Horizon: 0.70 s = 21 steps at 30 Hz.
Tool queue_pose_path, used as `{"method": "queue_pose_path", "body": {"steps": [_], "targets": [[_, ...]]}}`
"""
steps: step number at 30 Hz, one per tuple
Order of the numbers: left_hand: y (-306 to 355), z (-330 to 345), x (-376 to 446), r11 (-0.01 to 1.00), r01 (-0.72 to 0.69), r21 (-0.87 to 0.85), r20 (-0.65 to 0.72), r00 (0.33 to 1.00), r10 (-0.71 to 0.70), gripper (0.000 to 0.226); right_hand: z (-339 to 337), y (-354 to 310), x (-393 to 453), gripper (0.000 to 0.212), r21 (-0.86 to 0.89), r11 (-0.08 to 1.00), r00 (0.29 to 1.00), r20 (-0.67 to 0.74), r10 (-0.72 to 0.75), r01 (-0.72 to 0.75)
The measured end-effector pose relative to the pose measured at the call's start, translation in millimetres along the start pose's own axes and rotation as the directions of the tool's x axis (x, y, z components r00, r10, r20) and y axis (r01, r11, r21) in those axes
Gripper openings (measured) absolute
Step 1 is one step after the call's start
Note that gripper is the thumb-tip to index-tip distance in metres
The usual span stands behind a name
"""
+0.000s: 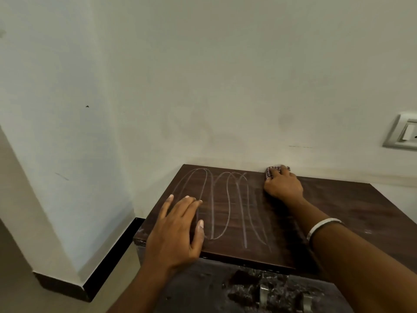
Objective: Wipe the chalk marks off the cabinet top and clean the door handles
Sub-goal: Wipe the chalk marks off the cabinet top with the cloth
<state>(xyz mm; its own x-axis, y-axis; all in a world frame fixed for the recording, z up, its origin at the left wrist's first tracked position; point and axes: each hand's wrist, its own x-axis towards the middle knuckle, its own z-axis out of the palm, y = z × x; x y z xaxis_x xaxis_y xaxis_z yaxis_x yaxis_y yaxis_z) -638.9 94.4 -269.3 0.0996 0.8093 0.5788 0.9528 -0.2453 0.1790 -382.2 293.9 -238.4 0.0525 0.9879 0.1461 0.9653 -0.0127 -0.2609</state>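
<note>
A dark brown wooden cabinet top (338, 211) fills the lower right of the head view. White looping chalk marks (228, 204) cover its left half. My left hand (178, 229) lies flat on the near left part of the top, fingers spread, holding nothing. My right hand (283, 185) presses a small checked cloth (272, 171) onto the top at the back edge, by the wall. A metal door handle (262, 294) shows on the cabinet's worn front, below the top's front edge.
A pale wall (225, 86) rises straight behind the cabinet. A switch plate (404, 134) sits on it at the far right. Left of the cabinet, a wall corner with a black skirting (108, 263) meets the beige floor.
</note>
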Motion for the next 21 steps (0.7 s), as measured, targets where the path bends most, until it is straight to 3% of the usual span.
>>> {"method": "queue_pose_path", "body": {"steps": [8,13,21], "targets": [[-0.3,-0.7,-1.2,1.0,0.001,-0.012,-0.005,1.0,-0.001,0.051,15.6,-68.0,-15.5,0.054,0.038,0.991,0.991,0.028,-0.132,0.131],[-3.3,1.1,-0.7,1.0,-0.001,-0.007,-0.004,1.0,0.001,0.05,13.9,-64.4,-18.1,0.053,0.062,0.986,0.987,0.041,-0.158,0.155],[-2.4,1.5,-0.9,1.0,-0.006,0.013,-0.011,1.0,0.006,0.049,-3.0,-9.5,-23.1,0.054,-0.004,1.0,1.0,0.002,0.007,-0.007]]}}
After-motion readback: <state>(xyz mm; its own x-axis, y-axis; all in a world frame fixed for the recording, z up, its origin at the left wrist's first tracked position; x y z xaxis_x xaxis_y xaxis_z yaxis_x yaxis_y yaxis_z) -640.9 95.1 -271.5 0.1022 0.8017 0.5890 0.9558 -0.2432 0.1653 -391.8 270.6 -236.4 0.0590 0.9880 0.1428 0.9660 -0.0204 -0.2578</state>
